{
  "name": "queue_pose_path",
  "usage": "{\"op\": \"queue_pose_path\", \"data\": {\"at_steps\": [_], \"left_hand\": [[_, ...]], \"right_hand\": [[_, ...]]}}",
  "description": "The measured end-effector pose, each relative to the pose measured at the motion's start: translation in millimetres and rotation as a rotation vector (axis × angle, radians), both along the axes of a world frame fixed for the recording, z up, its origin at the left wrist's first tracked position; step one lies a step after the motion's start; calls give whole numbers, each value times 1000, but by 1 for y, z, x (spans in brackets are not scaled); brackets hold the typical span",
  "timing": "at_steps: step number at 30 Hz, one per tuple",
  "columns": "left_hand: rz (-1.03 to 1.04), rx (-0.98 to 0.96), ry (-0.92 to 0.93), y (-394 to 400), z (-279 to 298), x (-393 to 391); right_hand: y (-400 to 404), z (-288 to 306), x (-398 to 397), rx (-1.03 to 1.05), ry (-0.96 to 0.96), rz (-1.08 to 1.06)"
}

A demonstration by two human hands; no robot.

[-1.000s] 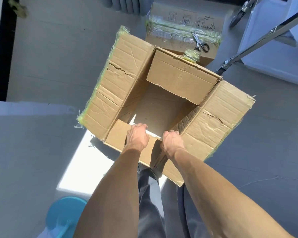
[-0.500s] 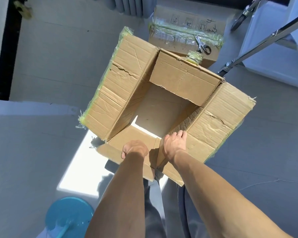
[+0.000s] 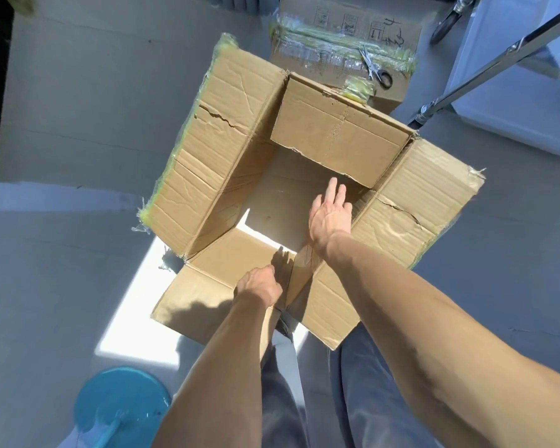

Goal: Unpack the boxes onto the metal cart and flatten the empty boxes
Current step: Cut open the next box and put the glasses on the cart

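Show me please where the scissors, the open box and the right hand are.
scissors [image 3: 376,71]: head view, near the pivot.
open box [image 3: 220,156]: head view, on its left flap.
right hand [image 3: 329,218]: head view, back of the hand.

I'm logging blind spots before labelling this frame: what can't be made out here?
- Left hand, head view: fingers tucked behind the near flap; grip unclear.
- Metal cart: cut off by the top and right edges.
- Taped box: markings too small; contents sealed.
- Blue object: cropped by the bottom edge.
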State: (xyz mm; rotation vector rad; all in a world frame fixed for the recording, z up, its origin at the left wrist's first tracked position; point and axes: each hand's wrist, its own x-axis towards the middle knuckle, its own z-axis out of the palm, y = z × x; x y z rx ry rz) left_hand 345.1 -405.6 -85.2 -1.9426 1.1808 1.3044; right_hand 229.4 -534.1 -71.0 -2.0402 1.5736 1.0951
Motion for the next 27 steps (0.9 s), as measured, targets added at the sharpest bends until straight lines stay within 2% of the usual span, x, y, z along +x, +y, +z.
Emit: {"op": "queue_pose_path", "data": {"at_steps": [7,13,19,20,23,24,25,26,27], "left_hand": [[132,61,87,-17,5,-27],[111,210,264,-19,9,-50],[135,175,173,1,8,-63],[134,165,155,3,8,-65],[117,150,139,9,4,-68],[111,145,134,9,2,-68],[105,134,133,10,0,-66],[114,134,127,12,-1,-65],[129,129,112,13,-3,-62]], "right_hand": [[-19,1,5,-99,-255,-252],[12,11,9,-236,-297,-177],[-6,13,-5,-452,-237,-110],[-10,16,-6,-466,-235,-205],[-20,22,-10,-534,-256,-801],[-21,22,-14,-559,-248,-908],[-21,20,-19,-556,-226,-884],[-19,17,-23,-513,-203,-756],[-16,14,-27,-425,-191,-541]]}}
